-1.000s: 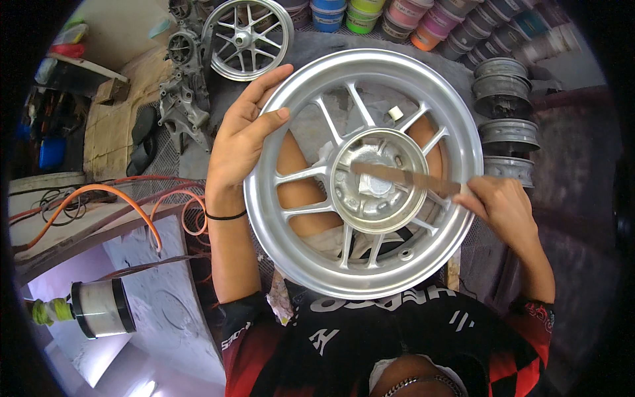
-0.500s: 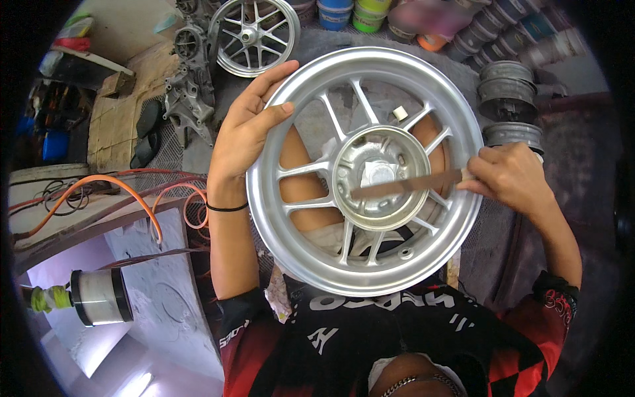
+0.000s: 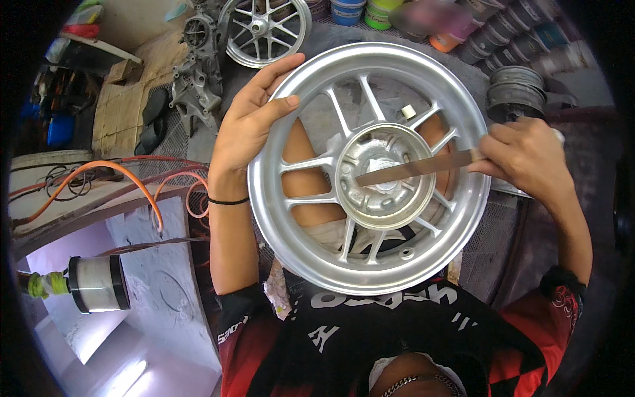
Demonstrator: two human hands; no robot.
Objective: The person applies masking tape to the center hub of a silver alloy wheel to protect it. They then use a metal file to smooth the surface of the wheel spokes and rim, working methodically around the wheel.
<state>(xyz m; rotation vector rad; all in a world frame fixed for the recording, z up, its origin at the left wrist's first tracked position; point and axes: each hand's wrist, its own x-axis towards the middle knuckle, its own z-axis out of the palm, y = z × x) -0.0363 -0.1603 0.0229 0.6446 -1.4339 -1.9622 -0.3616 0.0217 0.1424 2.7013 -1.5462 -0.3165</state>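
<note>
A silver spoked wheel rim [image 3: 291,248] is held upright before my chest, its hub facing up toward me. My left hand [image 3: 254,126] grips its upper left edge, thumb on the near face and fingers behind. In my right hand [image 3: 524,157] is a flat brown file [image 3: 423,168], its handle end hidden in my closed fingers. The file's blade slants down leftward across the hub, its tip over the hub's recess. Whether the blade touches the metal there I cannot tell. My bare legs show between the spokes.
Another spoked wheel [image 3: 268,30] and grey engine castings [image 3: 196,86] lie at the far left. Stacked metal hubs [image 3: 516,92] stand to the right. Paint tubs [image 3: 347,13] line the back. An orange hose [image 3: 126,173] loops at the left, near a black-capped cylinder [image 3: 99,284].
My right hand has moved up and slightly right, and the file now slants more steeply. My left hand keeps its grip on the wheel rim. The whole view has shifted a little.
</note>
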